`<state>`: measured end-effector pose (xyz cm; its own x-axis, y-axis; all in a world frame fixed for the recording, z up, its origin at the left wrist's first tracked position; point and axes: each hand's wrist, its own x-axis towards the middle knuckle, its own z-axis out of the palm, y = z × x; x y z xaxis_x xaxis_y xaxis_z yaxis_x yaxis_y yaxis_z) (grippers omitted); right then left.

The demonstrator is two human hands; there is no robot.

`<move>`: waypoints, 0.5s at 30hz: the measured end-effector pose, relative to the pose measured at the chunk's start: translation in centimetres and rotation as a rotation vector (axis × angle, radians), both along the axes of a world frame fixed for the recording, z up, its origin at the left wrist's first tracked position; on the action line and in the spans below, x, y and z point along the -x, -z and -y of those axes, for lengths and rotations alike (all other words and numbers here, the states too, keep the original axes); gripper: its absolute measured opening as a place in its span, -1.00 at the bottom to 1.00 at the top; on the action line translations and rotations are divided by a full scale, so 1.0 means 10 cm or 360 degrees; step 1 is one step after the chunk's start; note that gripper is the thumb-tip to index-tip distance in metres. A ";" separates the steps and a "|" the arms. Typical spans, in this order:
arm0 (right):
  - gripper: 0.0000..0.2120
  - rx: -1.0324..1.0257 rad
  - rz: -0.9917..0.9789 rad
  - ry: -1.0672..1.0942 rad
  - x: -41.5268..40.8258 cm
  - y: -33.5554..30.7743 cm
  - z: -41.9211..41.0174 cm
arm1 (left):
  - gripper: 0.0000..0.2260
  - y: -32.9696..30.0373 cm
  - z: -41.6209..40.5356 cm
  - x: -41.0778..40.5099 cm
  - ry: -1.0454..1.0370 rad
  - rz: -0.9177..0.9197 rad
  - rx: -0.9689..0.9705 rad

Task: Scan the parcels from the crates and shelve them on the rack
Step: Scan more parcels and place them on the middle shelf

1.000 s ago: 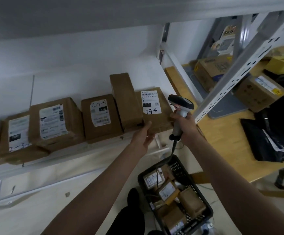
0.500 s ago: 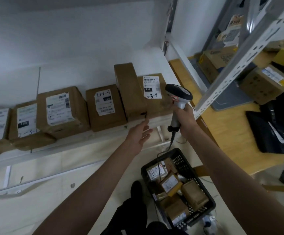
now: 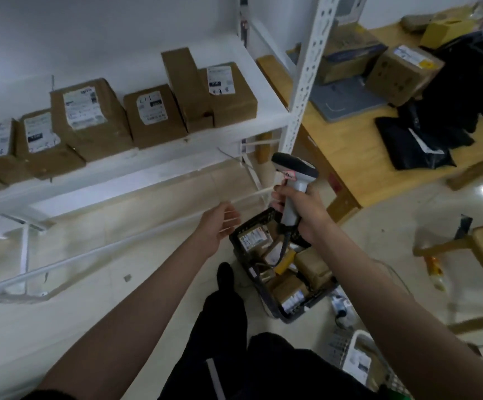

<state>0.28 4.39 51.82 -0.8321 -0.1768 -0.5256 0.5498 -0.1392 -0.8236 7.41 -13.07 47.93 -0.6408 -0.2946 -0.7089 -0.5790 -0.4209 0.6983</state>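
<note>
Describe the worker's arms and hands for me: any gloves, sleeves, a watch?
Both arms are bare from the bottom edge of the picture up to the fingers: no sleeves in view, no gloves, no watch, no wristband, no rings that can be made out. The left hand and the right hand carry no markings. Below them show dark trousers with a pale stripe.

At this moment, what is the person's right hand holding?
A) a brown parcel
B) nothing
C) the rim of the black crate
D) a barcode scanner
D: the right hand grips the handle of the barcode scanner above the black crate; the left hand holds nothing.
</note>
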 end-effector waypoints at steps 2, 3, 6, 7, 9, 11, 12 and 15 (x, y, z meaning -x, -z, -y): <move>-0.77 0.0047 0.0075 0.0031 -0.33 0.03 -0.27 | -0.80 -0.01 -0.19 -0.30 0.0065 0.0031 0.0039; -0.80 0.0059 0.0111 0.0052 -0.48 0.04 -0.40 | -0.81 -0.03 -0.27 -0.43 0.0088 0.0040 0.0055; -0.89 0.0088 0.0150 0.0112 -0.87 0.02 -0.74 | -0.84 -0.10 -0.52 -0.74 0.0159 0.0044 0.0095; -0.89 0.0093 0.0157 0.0131 -0.98 0.01 -0.83 | -0.85 -0.12 -0.59 -0.82 0.0182 0.0042 0.0111; -0.88 0.0105 0.0152 0.0174 -1.18 -0.01 -0.99 | -0.85 -0.14 -0.74 -0.98 0.0235 0.0045 0.0156; -0.86 0.0095 0.0144 0.0219 -1.41 0.02 -1.13 | -0.83 -0.13 -0.88 -1.14 0.0314 0.0059 0.0202; -0.86 0.0106 0.0152 0.0236 -1.52 0.04 -1.19 | -0.82 -0.11 -0.95 -1.23 0.0358 0.0063 0.0217; -0.86 0.0186 0.0185 0.0264 -1.92 0.15 -1.37 | -0.79 0.00 -1.11 -1.51 0.0466 0.0075 0.0224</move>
<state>19.44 18.06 50.37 -0.7898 -0.1083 -0.6037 0.6019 -0.3263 -0.7289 22.53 -1.96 47.93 -0.6801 -0.2000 -0.7053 -0.6945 -0.1326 0.7072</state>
